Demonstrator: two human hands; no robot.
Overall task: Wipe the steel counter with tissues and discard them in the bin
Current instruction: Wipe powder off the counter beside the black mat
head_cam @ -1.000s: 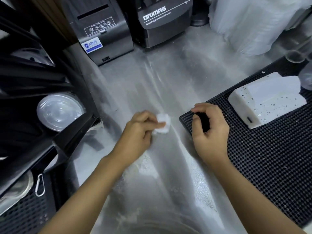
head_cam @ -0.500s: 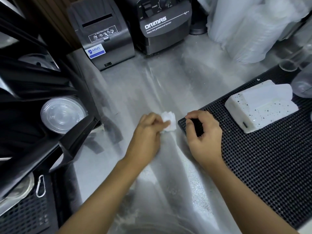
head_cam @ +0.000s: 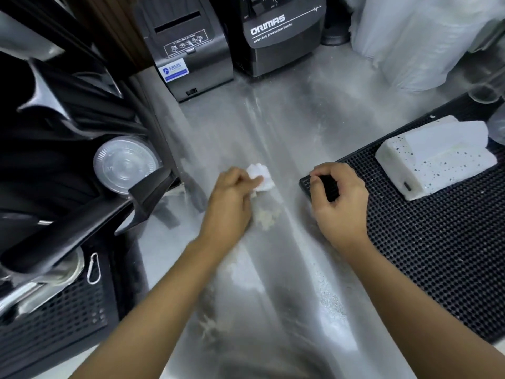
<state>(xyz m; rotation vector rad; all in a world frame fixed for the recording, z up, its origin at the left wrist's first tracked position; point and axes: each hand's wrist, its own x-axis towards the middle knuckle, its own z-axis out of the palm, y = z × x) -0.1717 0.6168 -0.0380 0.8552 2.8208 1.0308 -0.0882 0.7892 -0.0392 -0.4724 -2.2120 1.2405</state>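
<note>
A crumpled white tissue [head_cam: 261, 178] is pressed onto the steel counter [head_cam: 287, 127] under the fingers of my left hand [head_cam: 232, 199], which is shut on it. Pale powdery residue lies on the counter just below that hand and further toward me. My right hand [head_cam: 338, 203] grips the near left corner of a black rubber mat [head_cam: 437, 242], fingers curled over its edge. A white speckled tissue box [head_cam: 434, 160] sits on the mat at the right. No bin is in view.
A black receipt printer [head_cam: 188, 50] and an Orimas blender base [head_cam: 281, 34] stand at the back. Bagged stacks of plastic cups [head_cam: 418, 36] fill the back right. A black machine [head_cam: 68, 119] with a clear lid [head_cam: 124, 164] crowds the left side.
My left hand slid the tissue across the counter, first toward the mat corner, then back to the left, away from my right hand. My right hand kept its grip on the mat corner.
</note>
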